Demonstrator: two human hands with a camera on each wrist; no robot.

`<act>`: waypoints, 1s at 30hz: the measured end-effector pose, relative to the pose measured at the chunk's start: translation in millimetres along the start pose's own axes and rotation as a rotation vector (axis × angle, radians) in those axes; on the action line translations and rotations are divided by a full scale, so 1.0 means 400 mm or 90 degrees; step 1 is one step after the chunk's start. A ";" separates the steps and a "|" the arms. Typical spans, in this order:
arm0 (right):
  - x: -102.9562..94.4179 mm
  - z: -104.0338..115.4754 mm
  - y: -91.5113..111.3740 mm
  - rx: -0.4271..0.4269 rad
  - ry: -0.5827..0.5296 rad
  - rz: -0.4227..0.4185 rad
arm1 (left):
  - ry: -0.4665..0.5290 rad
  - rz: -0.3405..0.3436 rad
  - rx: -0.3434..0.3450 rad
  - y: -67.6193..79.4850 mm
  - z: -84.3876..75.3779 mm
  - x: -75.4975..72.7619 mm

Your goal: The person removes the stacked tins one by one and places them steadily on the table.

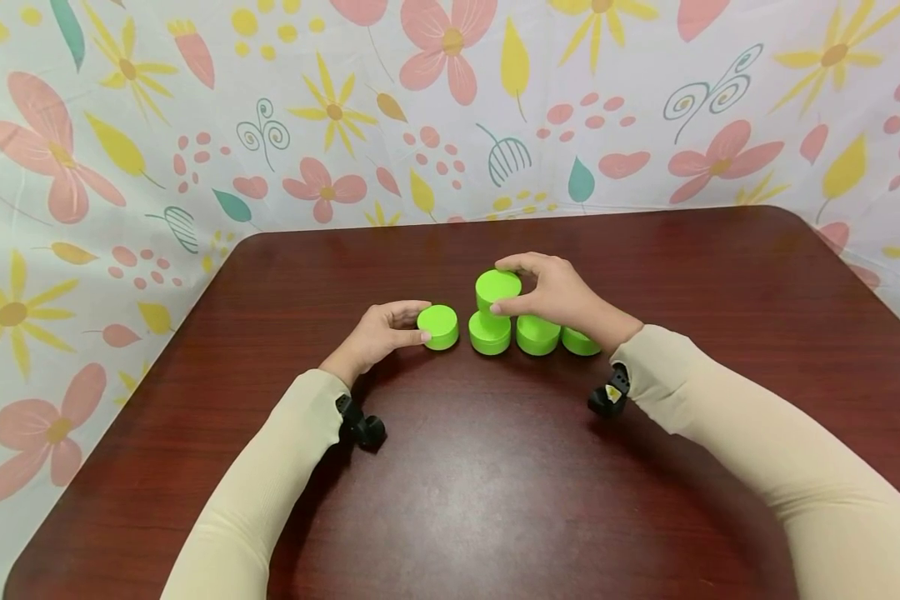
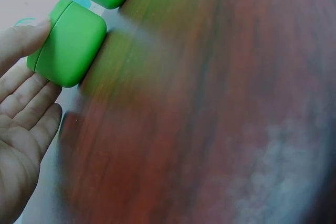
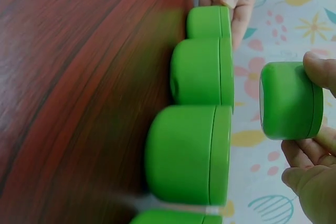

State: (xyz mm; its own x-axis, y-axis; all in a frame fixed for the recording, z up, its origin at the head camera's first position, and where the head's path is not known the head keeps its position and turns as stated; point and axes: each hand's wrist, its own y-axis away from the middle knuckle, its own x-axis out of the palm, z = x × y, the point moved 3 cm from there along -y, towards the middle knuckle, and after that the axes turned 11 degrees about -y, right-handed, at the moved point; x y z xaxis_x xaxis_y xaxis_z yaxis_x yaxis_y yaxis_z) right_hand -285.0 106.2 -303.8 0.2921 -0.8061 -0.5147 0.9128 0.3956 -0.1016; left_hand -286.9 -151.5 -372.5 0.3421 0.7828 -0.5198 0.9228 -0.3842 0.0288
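Small round lime-green jars with flat lids stand in a row on the table. At the row's left end my left hand holds one jar between thumb and fingers. The left wrist view shows the thumb at the lid's edge of this jar. Up in the air, my right hand grips another jar by its sides, over the second jar of the row. In the right wrist view a gap shows between the raised jar and the row.
Farther right in the row stand a third jar and a fourth jar, the latter partly hidden by the right wrist. The dark brown table has rounded corners. A flower-printed cloth hangs behind it.
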 end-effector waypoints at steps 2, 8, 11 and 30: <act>-0.011 -0.007 0.007 0.004 0.000 -0.006 | -0.003 0.000 0.000 0.000 0.000 0.000; -0.040 -0.019 0.023 0.009 0.019 -0.018 | 0.001 -0.001 -0.001 0.003 -0.004 -0.002; -0.051 -0.023 0.033 0.013 0.030 -0.020 | 0.006 0.001 -0.001 0.003 -0.004 -0.002; -0.116 -0.057 0.096 0.037 0.049 -0.069 | 0.005 -0.004 -0.002 0.002 0.001 0.001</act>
State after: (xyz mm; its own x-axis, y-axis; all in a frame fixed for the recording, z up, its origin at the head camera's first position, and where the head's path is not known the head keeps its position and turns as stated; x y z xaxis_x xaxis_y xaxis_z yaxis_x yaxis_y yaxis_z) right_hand -269.8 169.0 -303.1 0.1706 -0.8056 -0.5674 0.9535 0.2802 -0.1110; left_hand -286.2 -151.7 -372.9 0.3372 0.7891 -0.5134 0.9257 -0.3773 0.0281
